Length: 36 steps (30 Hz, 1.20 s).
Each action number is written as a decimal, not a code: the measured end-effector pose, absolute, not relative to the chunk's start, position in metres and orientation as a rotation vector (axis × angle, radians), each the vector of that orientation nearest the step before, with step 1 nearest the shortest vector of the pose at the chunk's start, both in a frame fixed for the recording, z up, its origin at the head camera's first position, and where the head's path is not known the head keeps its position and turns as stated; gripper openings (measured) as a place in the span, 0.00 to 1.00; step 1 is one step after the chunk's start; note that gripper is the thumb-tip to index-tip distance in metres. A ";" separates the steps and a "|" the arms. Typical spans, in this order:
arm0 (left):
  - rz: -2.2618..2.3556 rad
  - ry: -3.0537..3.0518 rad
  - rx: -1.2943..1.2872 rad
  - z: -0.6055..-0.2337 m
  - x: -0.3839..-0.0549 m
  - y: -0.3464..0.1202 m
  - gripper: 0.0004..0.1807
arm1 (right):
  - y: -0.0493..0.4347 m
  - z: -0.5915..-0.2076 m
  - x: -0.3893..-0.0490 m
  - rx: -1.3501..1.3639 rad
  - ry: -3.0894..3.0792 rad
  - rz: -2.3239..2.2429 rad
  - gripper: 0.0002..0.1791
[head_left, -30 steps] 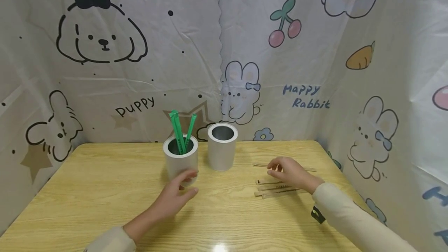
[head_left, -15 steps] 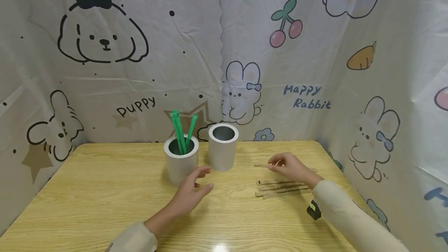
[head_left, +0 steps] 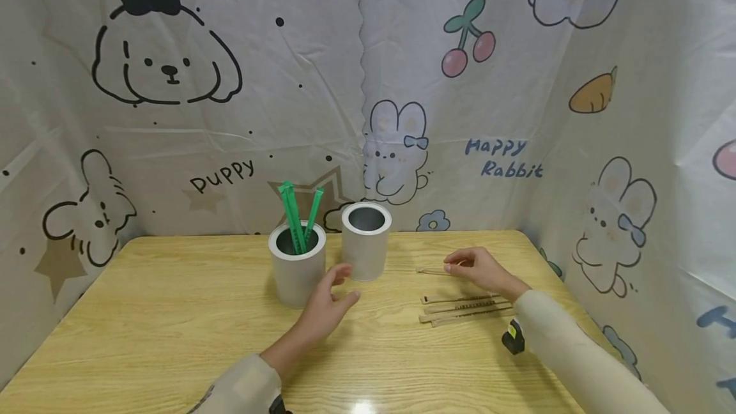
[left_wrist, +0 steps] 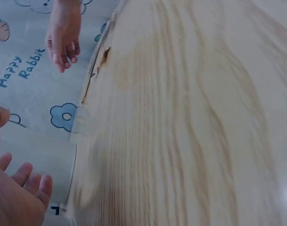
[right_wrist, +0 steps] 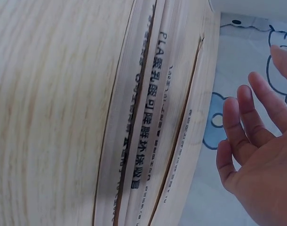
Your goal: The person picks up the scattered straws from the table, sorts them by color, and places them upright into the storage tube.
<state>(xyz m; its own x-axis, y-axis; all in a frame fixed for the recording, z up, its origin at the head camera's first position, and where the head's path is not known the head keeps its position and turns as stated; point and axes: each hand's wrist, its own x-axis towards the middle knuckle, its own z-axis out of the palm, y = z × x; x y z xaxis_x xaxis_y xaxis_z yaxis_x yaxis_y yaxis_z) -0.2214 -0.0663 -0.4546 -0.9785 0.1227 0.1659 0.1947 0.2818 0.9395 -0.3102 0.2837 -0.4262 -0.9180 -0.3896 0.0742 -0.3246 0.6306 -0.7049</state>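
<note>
My right hand [head_left: 483, 270], fingers relaxed and slightly bent, is just above a lone paper-wrapped straw [head_left: 428, 269] at the table's far right. The right wrist view shows a gap between thumb and fingers [right_wrist: 247, 101], with nothing visible between them. Several more paper-wrapped straws [head_left: 466, 309] lie side by side nearer me, dark print along them. My left hand [head_left: 322, 312] stands open in front of two white cylindrical cups, holding nothing. The left cup [head_left: 296, 276] holds green-wrapped straws [head_left: 296, 216]. The right cup [head_left: 365, 254] shows only its dark inside.
A light wood-grain table [head_left: 172, 331] carries everything. Behind and beside it hangs a cartoon-printed cloth [head_left: 299, 114], close to the cups. A small black device [head_left: 513, 337] sits by the right sleeve.
My left hand has moved right, from the left cup's front toward the right cup. The right hand has shifted slightly right and away from me; the lone straw's left end has stayed put.
</note>
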 end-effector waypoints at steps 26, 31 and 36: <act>-1.833 -2.401 0.047 -0.465 -0.265 -0.033 0.59 | 0.298 -0.437 -0.316 -0.481 2.818 -1.171 0.20; -1.783 -2.390 0.094 -0.466 -0.277 -0.030 0.62 | 0.299 -0.440 -0.318 -0.456 2.823 -1.171 0.19; -1.773 -2.402 0.127 -0.470 -0.283 -0.030 0.64 | 0.301 -0.443 -0.321 -0.417 2.805 -1.157 0.19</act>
<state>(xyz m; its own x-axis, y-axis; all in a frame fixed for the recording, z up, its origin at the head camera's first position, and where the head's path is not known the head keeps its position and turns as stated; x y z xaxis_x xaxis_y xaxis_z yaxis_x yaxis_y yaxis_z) -0.2826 -0.0303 -0.4696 -0.9847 -0.1587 0.0724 0.0225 0.2961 0.9549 -0.3212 0.3013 -0.4434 -0.9600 -0.2784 0.0308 -0.2192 0.6782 -0.7014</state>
